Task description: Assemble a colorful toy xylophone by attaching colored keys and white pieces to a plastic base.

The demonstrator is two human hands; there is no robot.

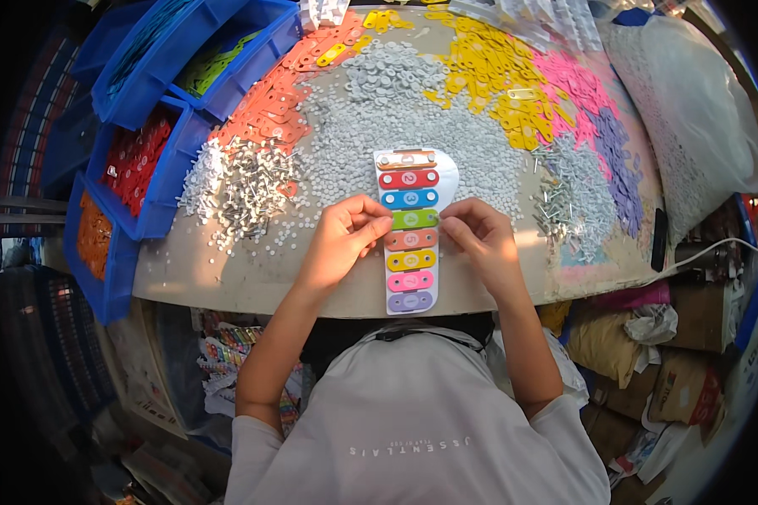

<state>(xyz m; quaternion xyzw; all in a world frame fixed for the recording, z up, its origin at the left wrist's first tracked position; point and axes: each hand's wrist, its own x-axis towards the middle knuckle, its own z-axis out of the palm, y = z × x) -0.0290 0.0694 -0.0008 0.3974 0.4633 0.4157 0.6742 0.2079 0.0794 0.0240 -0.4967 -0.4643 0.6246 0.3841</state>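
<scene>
In front of me on the table a long white xylophone-like board (448, 172) carries a column of coloured bars. White round caps sit at both ends of the upper bars, such as the red bar (408, 178) and the blue bar (410, 198). Small dark spots show at the ends of the lower ones, such as the yellow bar (411, 260). My left hand (345, 240) is pinched at the left end of the green bar (413, 219). At that bar's opposite end my right hand (484, 240) is closed in a pinch too. Anything tiny between the fingers is hidden.
Small white caps (345, 126) cover the table's middle. Loose yellow bars (488, 63), salmon bars (269, 105) and purple bars (619, 177) surround them. Piles of metal pins (257, 181) and screws (573, 202) flank my hands. Blue bins (156, 210) line the left; a plastic sack (682, 118) stands right.
</scene>
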